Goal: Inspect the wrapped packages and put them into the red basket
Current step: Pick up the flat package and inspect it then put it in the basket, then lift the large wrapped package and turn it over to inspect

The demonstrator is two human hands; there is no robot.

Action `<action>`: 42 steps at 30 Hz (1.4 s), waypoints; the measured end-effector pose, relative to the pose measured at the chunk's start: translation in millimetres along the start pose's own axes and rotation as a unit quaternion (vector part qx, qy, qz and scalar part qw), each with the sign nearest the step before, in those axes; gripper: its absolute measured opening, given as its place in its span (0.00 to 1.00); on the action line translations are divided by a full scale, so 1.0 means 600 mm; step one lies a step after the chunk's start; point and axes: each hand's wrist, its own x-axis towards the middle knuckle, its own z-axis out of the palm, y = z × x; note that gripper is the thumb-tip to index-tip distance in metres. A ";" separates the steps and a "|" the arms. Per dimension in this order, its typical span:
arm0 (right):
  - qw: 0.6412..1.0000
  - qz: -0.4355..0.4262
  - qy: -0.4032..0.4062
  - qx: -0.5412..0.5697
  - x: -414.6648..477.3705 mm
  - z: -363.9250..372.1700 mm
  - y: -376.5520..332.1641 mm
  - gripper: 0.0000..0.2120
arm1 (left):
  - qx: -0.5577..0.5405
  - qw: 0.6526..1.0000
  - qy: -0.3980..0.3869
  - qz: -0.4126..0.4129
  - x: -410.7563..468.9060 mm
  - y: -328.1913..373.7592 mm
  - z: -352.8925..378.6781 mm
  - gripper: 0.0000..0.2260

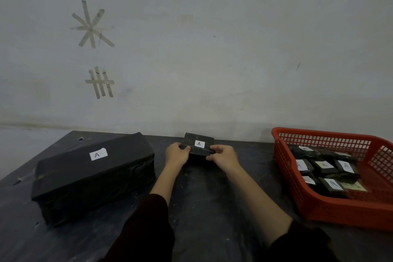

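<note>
Plastic, black and shiny, wraps the small package (202,151) held at the far middle of the desk (202,215), close to the wall (212,49). The left hand (176,155) has its grip curled round the package's left end. The right hand (223,156) has its grip pinching the right end, fingers folded over the near edge. A white label (199,144) marked A faces up toward the person. Whether the package's underside touches the desk I cannot tell.

Off to the right sits the red basket (314,212), with several small black packages (325,169) lying inside, most showing an A label. On the left of the desk rests a large black-wrapped block (93,178), also labelled A, just beside the left hand but not touching it. Dark sleeves (148,225) cover both arms near the elbows. On the grey wall, strips of tape (91,26) form a star, with a tally-like mark below it.
</note>
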 end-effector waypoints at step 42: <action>0.992 -0.067 -0.104 0.014 -0.138 0.211 -0.107 0.16 | 0.030 0.972 0.217 -0.082 -0.149 -0.160 -0.449 0.29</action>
